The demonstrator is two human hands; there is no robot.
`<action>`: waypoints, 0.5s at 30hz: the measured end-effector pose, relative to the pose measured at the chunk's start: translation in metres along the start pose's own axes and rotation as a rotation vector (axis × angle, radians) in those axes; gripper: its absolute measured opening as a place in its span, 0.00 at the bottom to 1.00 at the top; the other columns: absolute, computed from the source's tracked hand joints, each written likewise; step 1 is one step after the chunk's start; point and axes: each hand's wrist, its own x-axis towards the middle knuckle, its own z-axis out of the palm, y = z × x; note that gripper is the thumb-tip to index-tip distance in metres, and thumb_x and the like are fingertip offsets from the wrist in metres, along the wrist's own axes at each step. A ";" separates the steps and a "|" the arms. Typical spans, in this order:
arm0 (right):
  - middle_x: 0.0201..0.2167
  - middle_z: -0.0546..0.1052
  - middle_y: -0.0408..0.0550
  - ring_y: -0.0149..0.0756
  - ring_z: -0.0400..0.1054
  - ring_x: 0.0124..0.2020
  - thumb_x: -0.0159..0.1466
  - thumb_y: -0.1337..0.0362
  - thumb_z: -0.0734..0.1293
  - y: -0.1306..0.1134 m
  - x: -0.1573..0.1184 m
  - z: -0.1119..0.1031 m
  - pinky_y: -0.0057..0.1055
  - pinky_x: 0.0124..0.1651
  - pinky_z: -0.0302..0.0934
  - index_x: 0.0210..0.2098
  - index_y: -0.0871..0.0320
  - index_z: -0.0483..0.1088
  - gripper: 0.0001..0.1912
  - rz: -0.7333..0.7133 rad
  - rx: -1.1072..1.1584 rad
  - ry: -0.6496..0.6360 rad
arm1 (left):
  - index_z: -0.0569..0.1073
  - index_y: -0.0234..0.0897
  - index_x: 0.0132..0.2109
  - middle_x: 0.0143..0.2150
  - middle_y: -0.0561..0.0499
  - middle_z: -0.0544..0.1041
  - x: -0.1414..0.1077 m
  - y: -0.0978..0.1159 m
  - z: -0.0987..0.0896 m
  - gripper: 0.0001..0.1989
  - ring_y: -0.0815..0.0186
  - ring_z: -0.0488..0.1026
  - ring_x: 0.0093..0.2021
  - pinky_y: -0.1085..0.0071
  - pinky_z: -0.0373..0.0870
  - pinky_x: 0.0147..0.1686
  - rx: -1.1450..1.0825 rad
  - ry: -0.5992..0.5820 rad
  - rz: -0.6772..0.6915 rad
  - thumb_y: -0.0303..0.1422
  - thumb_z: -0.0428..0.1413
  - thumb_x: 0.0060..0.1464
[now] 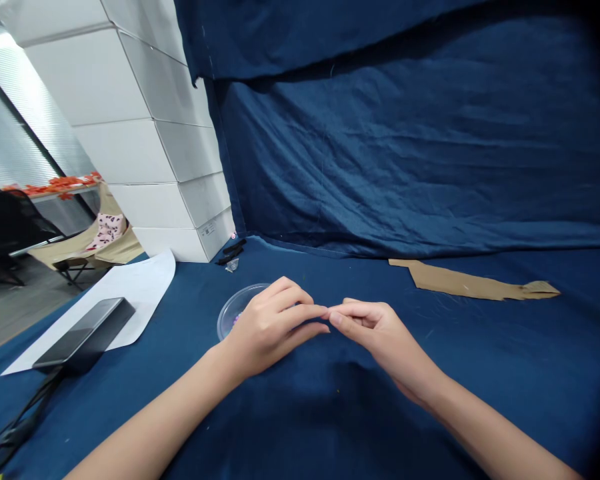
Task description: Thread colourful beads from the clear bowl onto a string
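My left hand (273, 327) and right hand (383, 340) look empty, fingers (317, 312) loose with tips touching, and one clear round dish (236, 308) sits partly under my left hand.

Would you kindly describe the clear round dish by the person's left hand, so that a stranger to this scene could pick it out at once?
Start at the stacked white boxes at the back of the blue cloth. Below them, the dish sits partly behind the left hand. Unlike the black slab to its left, it is see-through, with something purple inside.
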 end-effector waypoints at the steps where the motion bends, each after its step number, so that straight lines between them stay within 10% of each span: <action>1: 0.29 0.72 0.47 0.40 0.61 0.32 0.66 0.44 0.71 -0.001 -0.001 0.000 0.34 0.36 0.56 0.38 0.51 0.85 0.19 -0.005 -0.007 -0.012 | 0.78 0.36 0.50 0.39 0.47 0.79 0.000 0.000 0.001 0.08 0.63 0.71 0.39 0.64 0.73 0.41 -0.006 0.013 -0.007 0.30 0.63 0.65; 15: 0.25 0.57 0.41 0.36 0.52 0.29 0.69 0.45 0.68 -0.004 -0.002 0.000 0.33 0.33 0.50 0.42 0.51 0.85 0.20 -0.046 -0.086 -0.073 | 0.78 0.39 0.56 0.40 0.48 0.81 0.001 0.000 -0.001 0.13 0.63 0.73 0.40 0.65 0.75 0.41 -0.056 0.085 0.010 0.26 0.62 0.65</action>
